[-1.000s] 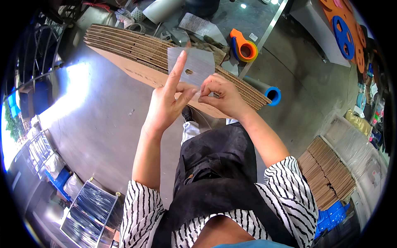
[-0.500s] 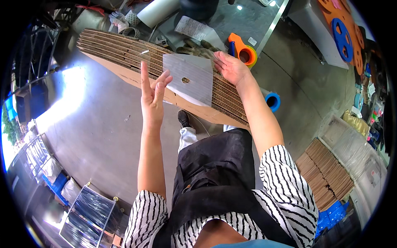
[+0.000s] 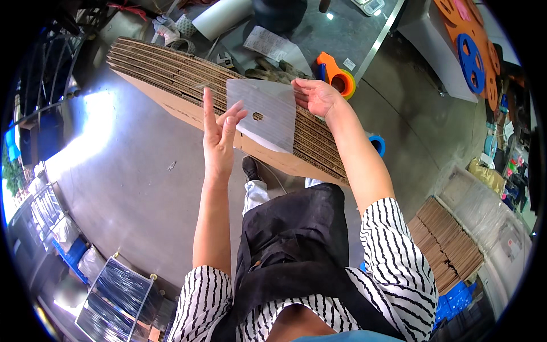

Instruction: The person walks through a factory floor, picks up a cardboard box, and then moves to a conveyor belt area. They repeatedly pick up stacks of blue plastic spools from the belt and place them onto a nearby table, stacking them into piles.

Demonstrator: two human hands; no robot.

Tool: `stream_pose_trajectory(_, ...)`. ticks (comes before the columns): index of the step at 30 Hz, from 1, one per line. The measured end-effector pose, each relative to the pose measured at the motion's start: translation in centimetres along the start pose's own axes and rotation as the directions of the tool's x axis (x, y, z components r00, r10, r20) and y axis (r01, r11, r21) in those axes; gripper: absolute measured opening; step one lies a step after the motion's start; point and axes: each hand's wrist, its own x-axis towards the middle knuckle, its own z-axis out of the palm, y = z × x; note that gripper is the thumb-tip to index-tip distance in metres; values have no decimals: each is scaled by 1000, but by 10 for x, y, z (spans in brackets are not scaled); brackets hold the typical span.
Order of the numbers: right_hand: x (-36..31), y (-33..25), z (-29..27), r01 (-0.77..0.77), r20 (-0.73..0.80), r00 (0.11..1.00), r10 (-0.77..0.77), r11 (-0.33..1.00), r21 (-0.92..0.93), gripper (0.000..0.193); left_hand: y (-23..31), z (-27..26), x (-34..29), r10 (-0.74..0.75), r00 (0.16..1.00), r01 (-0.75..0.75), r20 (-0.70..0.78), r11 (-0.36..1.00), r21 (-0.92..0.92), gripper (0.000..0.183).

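Note:
A translucent white plastic sheet or bag (image 3: 268, 128) with a small hole lies on a bundle of flattened corrugated cardboard (image 3: 171, 68). To its left, my left hand (image 3: 217, 139) is raised with its fingers spread, the index finger stretched upward. At that fingertip shows a small clear glint, perhaps a bit of clear tape; it is too faint to tell. My right hand (image 3: 320, 98) is beside the upper right corner of the sheet, fingers stretched out and close together. Whether those fingertips touch the sheet I cannot tell.
Behind the cardboard, an orange tape dispenser (image 3: 327, 65), dark gloves (image 3: 268, 71), a paper slip (image 3: 266, 43) and a white roll (image 3: 222, 18) lie on the table. A blue-rimmed roll (image 3: 377, 145) is beyond my right forearm. More stacked cardboard (image 3: 447, 239) stands at the lower right.
My left hand has shifted slightly right and down, closer to the sheet. The right hand has barely moved. The sheet appears a little lower in view.

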Motion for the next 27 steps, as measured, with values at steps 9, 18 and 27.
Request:
stream_pose_trajectory(9,9,4,-5,-66,-70,996,63,997,-38,21,-8,-4,-9,-40,999,41,-19,999,28,61)
stream_pose_trajectory(18,15,15,-1,110,-137,981,-135,978,-180,19,-10,-5,-19,-70,996,72,-51,997,37,62)
stream_pose_trajectory(27,-37,27,33,653,68,735,-674,678,-338,28,-4,-17,-15,13,999,-13,-37,1000,11,60)
